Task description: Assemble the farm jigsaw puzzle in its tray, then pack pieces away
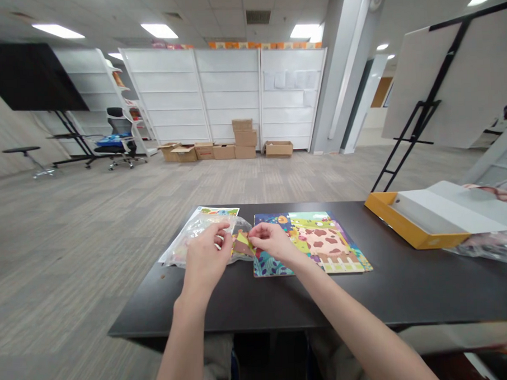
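Note:
A clear plastic bag (176, 250) lies on the left part of the black table, with brown and yellow pieces showing at its right side. My left hand (208, 258) is over this bag, its fingers curved and apart, with nothing visible between them. Between both hands is a yellow-green puzzle piece (243, 240). The closed fingertips of my right hand (275, 242) meet its right edge in a pinch. Under and beside my right hand lies a colourful picture puzzle (325, 242), showing a brown-spotted cow body and a white fence. My right hand hides part of its left half.
Beneath the bag is a printed sheet (221, 211). An open yellow box (421, 240) with a white lid stands at the table's right, beside more plastic wrapping (487, 248). The black table (258, 307) ends close to my body. Cardboard boxes (224, 152) line the far shelves.

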`<control>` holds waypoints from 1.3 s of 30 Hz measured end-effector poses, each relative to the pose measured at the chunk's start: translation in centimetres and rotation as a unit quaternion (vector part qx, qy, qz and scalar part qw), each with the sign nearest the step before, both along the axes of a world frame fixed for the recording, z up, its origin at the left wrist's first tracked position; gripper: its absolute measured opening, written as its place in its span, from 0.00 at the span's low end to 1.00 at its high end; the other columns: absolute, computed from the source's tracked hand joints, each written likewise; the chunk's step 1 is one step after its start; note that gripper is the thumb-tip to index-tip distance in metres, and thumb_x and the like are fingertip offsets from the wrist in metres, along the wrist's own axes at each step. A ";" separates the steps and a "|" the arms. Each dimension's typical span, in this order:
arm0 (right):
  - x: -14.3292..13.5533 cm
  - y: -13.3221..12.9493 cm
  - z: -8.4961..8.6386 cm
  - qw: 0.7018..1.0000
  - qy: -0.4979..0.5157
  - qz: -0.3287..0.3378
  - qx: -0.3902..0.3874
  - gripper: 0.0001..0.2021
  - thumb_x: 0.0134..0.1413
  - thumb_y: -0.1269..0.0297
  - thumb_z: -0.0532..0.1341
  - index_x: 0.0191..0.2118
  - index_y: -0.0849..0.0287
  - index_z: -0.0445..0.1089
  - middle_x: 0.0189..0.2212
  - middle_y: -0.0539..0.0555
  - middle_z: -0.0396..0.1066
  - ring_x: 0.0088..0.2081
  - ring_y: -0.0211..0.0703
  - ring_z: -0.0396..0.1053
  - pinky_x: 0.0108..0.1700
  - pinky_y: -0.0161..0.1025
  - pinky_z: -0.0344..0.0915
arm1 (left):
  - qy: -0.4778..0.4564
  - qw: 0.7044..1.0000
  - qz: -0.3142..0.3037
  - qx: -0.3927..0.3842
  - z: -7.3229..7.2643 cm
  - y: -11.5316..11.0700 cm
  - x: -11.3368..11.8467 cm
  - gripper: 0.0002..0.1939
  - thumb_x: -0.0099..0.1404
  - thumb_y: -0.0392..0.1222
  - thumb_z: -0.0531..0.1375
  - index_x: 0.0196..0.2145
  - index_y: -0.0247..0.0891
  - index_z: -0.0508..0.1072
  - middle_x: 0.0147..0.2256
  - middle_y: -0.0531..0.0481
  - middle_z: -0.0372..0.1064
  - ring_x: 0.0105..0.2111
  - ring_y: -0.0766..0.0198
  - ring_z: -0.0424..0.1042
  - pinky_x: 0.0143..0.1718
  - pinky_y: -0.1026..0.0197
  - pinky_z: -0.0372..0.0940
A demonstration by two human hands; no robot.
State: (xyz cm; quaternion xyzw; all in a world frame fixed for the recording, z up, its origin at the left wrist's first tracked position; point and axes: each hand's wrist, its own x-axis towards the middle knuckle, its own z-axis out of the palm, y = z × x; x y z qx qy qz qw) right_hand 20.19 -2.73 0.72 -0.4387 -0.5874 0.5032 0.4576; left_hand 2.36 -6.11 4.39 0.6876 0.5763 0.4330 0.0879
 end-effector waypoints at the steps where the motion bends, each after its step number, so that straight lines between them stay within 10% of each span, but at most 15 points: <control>1: -1.2 0.8 -0.1 1.000 -0.021 0.017 0.005 0.04 0.46 0.68 0.65 0.30 0.60 0.69 0.21 0.46 0.69 0.23 0.34 0.66 0.28 0.32 0.64 | -0.003 1.000 -0.003 0.012 -0.1 0.1 0.0 0.14 0.64 0.42 0.56 0.44 0.38 0.77 0.32 0.50 0.77 0.26 0.63 0.75 0.30 0.63 0.68; 8: -5.2 2.7 1.5 0.941 -0.233 0.149 0.195 0.08 0.56 0.74 0.58 0.37 0.60 0.75 0.33 0.51 0.76 0.39 0.43 0.73 0.43 0.37 0.67 | 0.016 0.996 0.000 0.084 -1.0 0.9 -0.3 0.12 0.65 0.39 0.57 0.44 0.39 0.77 0.39 0.49 0.77 0.30 0.64 0.73 0.36 0.61 0.68; 11: -1.6 0.6 3.0 0.916 -0.269 0.157 0.252 0.11 0.60 0.71 0.58 0.46 0.59 0.74 0.47 0.56 0.76 0.50 0.45 0.71 0.52 0.39 0.65 | 0.015 0.995 -0.004 0.094 -1.0 1.0 -0.4 0.11 0.66 0.38 0.57 0.44 0.39 0.76 0.38 0.49 0.75 0.28 0.65 0.71 0.36 0.61 0.68; 15: 6.5 -1.9 4.1 0.917 -0.352 0.107 0.156 0.10 0.62 0.63 0.58 0.41 0.58 0.77 0.36 0.53 0.79 0.38 0.44 0.75 0.44 0.39 0.69 | 0.067 0.979 -0.013 0.190 -1.0 0.6 0.8 0.09 0.64 0.42 0.62 0.42 0.40 0.77 0.45 0.43 0.68 0.45 0.56 0.70 0.48 0.54 0.67; 21: 14.5 -2.2 1.4 0.899 -0.426 -0.059 0.076 0.10 0.59 0.61 0.61 0.40 0.60 0.77 0.37 0.59 0.79 0.38 0.48 0.76 0.42 0.42 0.70 | 0.113 0.954 0.111 0.254 -0.3 -1.1 5.3 0.11 0.64 0.41 0.63 0.45 0.39 0.78 0.54 0.36 0.59 0.50 0.47 0.65 0.54 0.41 0.61; 28: 15.2 -2.7 -0.8 0.891 -0.441 -0.028 0.103 0.10 0.56 0.66 0.62 0.42 0.59 0.77 0.35 0.55 0.78 0.34 0.44 0.74 0.39 0.38 0.68 | 0.127 0.988 0.017 0.090 -0.9 0.1 5.8 0.18 0.63 0.29 0.55 0.49 0.38 0.72 0.50 0.40 0.69 0.45 0.54 0.72 0.48 0.52 0.66; 39: 12.7 -4.5 1.6 0.909 -0.414 0.006 0.050 0.08 0.57 0.60 0.64 0.38 0.58 0.74 0.29 0.52 0.77 0.30 0.41 0.73 0.31 0.35 0.62 | 0.176 0.979 -0.076 -0.067 1.9 -1.3 3.2 0.15 0.64 0.52 0.58 0.44 0.43 0.77 0.27 0.53 0.74 0.28 0.59 0.73 0.34 0.60 0.64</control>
